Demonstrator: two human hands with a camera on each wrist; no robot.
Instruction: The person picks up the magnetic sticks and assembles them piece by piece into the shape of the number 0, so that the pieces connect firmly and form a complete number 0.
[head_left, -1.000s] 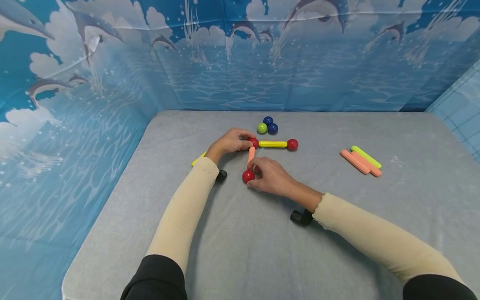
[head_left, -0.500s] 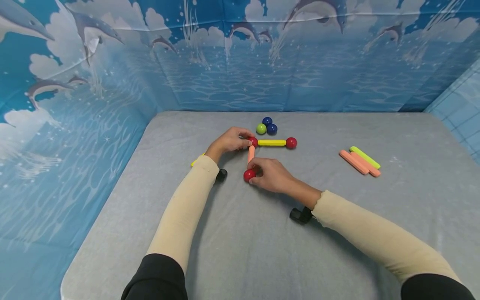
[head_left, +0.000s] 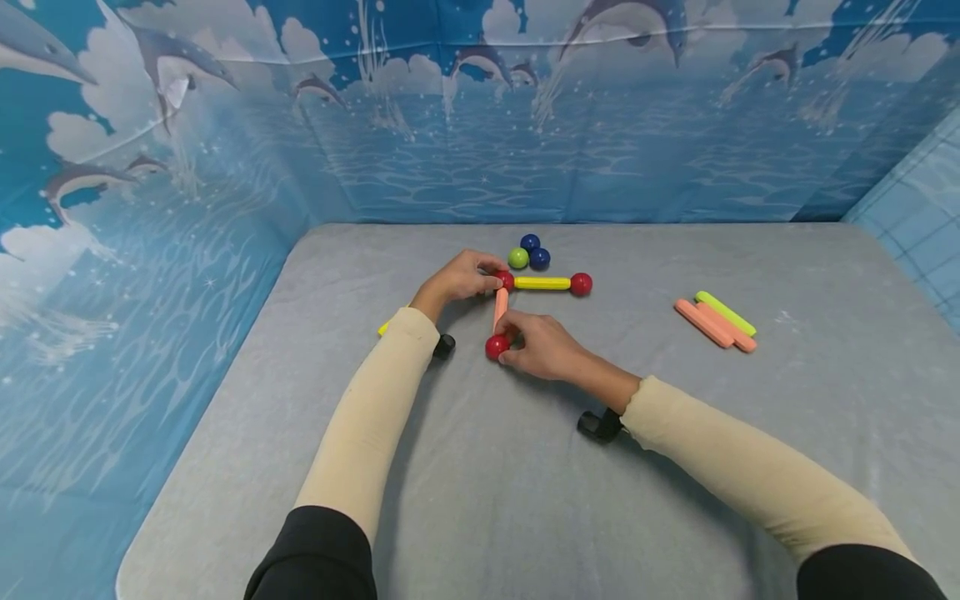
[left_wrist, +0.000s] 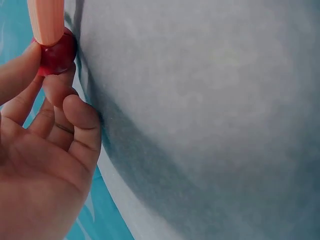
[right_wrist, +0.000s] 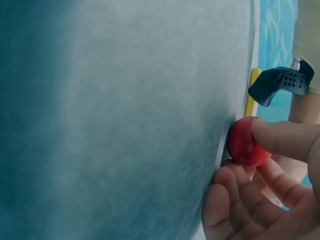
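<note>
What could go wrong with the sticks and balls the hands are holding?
The right hand pinches the near red ball at the orange stick's end; a tug might pull that joint apart. The left hand pinches the corner red ball, so a slip there could swing the yellow stick into the loose green ball and roll it off.

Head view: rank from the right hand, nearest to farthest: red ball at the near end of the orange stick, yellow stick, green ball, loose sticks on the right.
From the right hand:
1. Near red ball, pinched in its fingertips.
2. Yellow stick, just beyond the hand.
3. Green ball, farther back, beside two blue balls.
4. Loose sticks, far right.
</note>
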